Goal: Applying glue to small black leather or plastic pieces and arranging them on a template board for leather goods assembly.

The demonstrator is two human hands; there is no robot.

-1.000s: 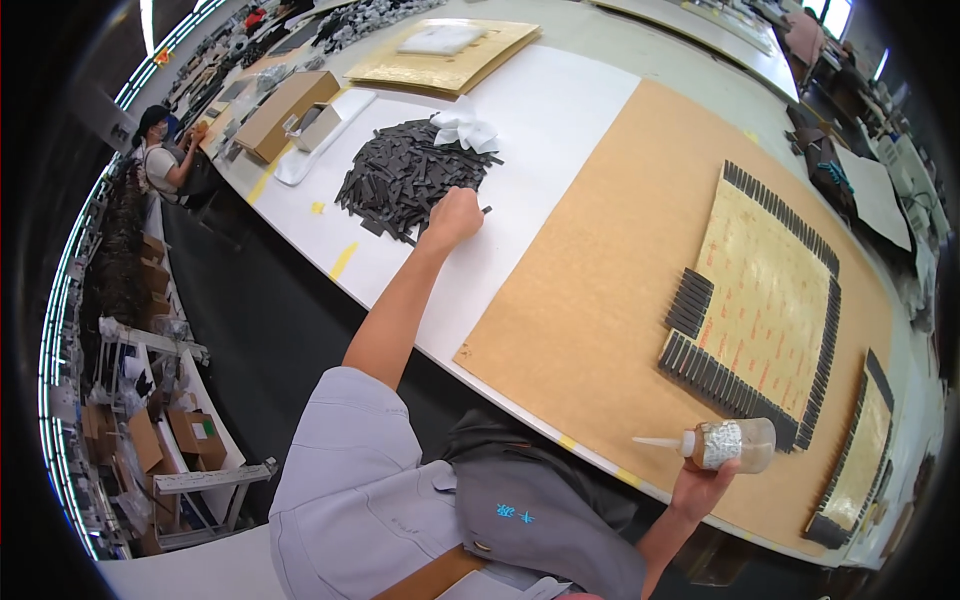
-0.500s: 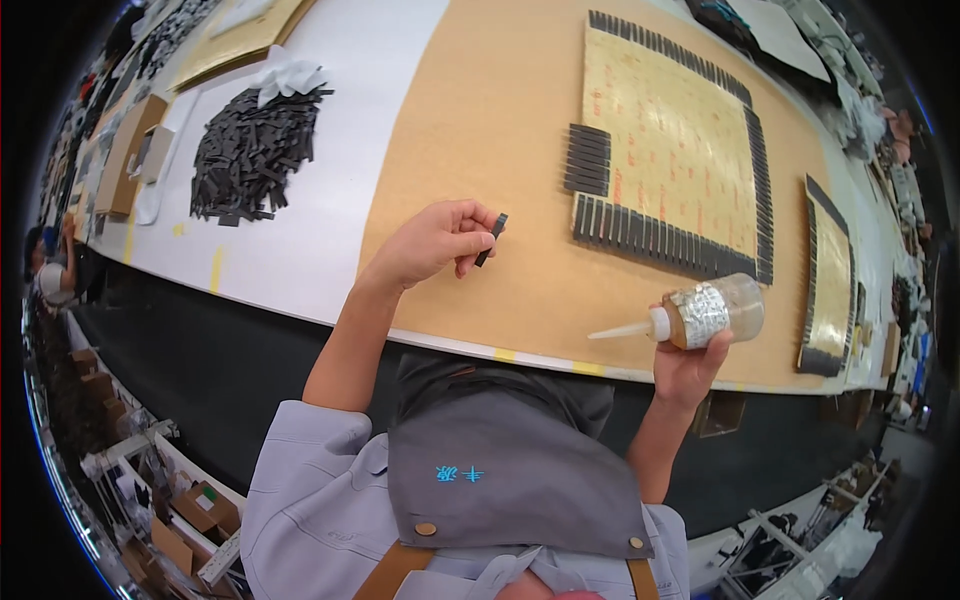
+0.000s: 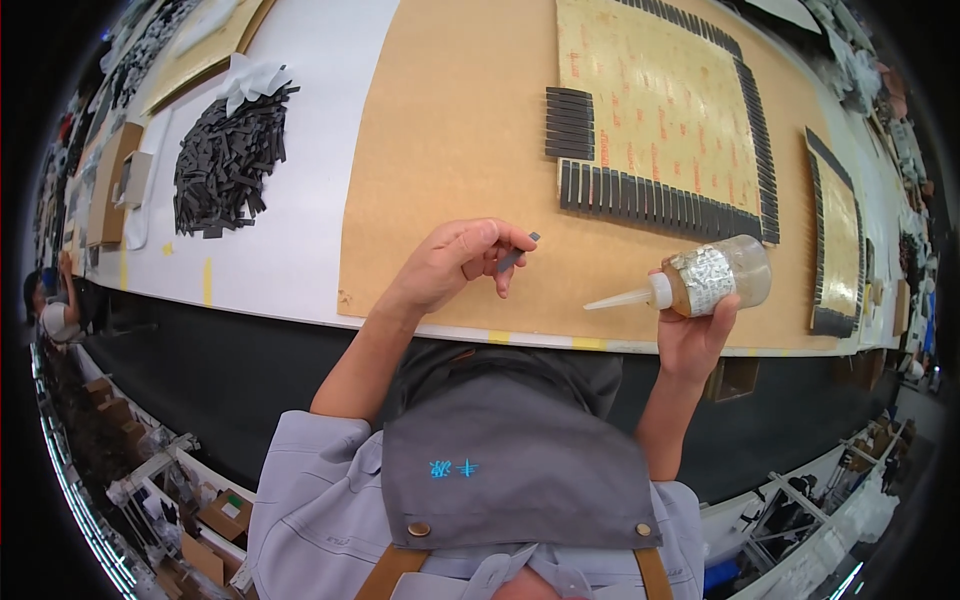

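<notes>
Pinched in the fingers of my left hand [image 3: 455,262] is a small black strip [image 3: 512,258], held above the brown paper [image 3: 440,130]. My right hand [image 3: 695,335] grips a squeeze bottle [image 3: 735,272] on its side, its long pale nozzle [image 3: 618,299] pointing left toward the strip. The bottle is clear, with silvery tape round it and amber liquid inside. Beyond my hands lies a yellowish board [image 3: 660,110] edged with rows of black strips [image 3: 655,200]. One separate group of strips [image 3: 570,124] sticks out at its left side.
A heap of loose black strips [image 3: 228,160] lies on the white table at the left, a crumpled white cloth [image 3: 250,82] on top. Cardboard boxes [image 3: 115,185] stand farther left. A second strip-edged board [image 3: 838,240] lies at the right. Another person [image 3: 55,305] is at the far left.
My left hand has moved slightly right, and the black strip is turned differently in its fingers. The bottle remains in my right hand. The view has shifted, so the boards appear higher.
</notes>
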